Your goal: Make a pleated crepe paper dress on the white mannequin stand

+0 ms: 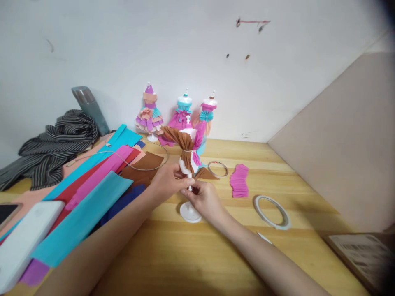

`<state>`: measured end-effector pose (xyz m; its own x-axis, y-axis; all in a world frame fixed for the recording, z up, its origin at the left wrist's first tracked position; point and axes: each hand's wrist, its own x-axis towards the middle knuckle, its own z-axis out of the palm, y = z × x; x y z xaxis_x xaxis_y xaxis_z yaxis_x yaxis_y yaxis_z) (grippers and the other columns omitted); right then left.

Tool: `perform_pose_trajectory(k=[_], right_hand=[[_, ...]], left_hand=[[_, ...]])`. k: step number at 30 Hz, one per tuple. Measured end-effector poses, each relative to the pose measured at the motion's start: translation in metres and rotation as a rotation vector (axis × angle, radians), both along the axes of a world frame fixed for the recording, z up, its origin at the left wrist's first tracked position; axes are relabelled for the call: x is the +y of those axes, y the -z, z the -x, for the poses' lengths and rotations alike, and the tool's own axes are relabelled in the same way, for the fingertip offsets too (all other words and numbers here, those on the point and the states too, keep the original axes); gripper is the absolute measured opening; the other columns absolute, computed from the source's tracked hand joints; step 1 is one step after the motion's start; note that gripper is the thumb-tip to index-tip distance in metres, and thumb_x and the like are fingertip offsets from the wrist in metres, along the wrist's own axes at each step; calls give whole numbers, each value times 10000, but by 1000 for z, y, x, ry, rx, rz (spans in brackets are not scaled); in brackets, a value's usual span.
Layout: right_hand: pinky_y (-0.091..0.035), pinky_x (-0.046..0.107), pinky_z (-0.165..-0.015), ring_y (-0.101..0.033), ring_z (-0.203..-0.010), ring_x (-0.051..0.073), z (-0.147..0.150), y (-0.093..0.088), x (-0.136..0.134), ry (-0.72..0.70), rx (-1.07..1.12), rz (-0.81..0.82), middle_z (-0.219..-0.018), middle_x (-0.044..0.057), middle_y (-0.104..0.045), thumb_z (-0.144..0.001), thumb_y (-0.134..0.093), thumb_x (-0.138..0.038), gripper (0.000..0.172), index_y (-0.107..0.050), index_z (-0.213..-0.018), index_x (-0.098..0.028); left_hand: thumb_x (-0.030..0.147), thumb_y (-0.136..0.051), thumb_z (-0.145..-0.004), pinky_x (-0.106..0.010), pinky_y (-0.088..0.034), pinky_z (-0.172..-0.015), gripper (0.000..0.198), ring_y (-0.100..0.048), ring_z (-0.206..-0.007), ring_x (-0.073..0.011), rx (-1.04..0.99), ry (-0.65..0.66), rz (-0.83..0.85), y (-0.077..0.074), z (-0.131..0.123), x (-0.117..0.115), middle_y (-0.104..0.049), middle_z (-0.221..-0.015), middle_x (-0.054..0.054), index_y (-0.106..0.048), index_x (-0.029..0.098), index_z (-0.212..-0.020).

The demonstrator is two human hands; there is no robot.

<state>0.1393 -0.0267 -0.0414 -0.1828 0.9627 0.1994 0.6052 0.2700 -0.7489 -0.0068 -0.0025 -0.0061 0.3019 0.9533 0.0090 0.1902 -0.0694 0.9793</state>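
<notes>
A small white mannequin stand (190, 212) stands upright on the wooden table, its round base under my hands. Pleated brown paper (185, 144) wraps its torso and flares out at the upper left, with magenta paper (199, 135) on the right and a thin tie around the waist. My left hand (169, 181) is closed with thumb and fingers around the upper pole, just below the torso. Slightly lower, my right hand (202, 198) pinches the pole from the right. A pleated pink strip (239, 181) lies to the right.
Three dressed mannequins, one in ruffled layers (149, 117), stand by the wall. Colored paper sheets (83, 220), a white power bank (29, 242) and striped cloth (61, 144) are left. A tape roll (286, 223), a thin ring (226, 172) and a box (364, 255) are right.
</notes>
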Motion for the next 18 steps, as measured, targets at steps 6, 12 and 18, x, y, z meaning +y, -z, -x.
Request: perform_pose_trajectory(k=[6, 12, 18], right_hand=[[-269, 218, -432, -414, -403, 91, -3, -6, 0, -57, -19, 36, -425, -33, -492, -745, -586, -233, 201, -553, -558, -167], [-337, 227, -446, -445, -433, 88, -18, -22, 0, 33, 61, -173, -616, 13, -624, -813, -560, -259, 146, -660, -790, -156], [-394, 223, -472, -463, -479, 82, -18, -30, -5, 57, 110, -483, -661, -8, -598, -805, -626, -225, 63, -602, -778, -173]], left_hand=[[265, -664, -643, -300, -504, -715, 155, -659, -686, -184, -153, -39, 79, 9, -6, 2, -699, -680, -35, -643, 128, -715], [272, -681, -657, -299, -519, -702, 199, -645, -671, -158, -340, -131, 100, 5, -6, 0, -679, -684, -17, -608, 143, -790], [271, -696, -669, -318, -532, -752, 194, -660, -751, -169, -387, -57, 153, 4, -19, -12, -692, -761, -13, -635, 175, -827]])
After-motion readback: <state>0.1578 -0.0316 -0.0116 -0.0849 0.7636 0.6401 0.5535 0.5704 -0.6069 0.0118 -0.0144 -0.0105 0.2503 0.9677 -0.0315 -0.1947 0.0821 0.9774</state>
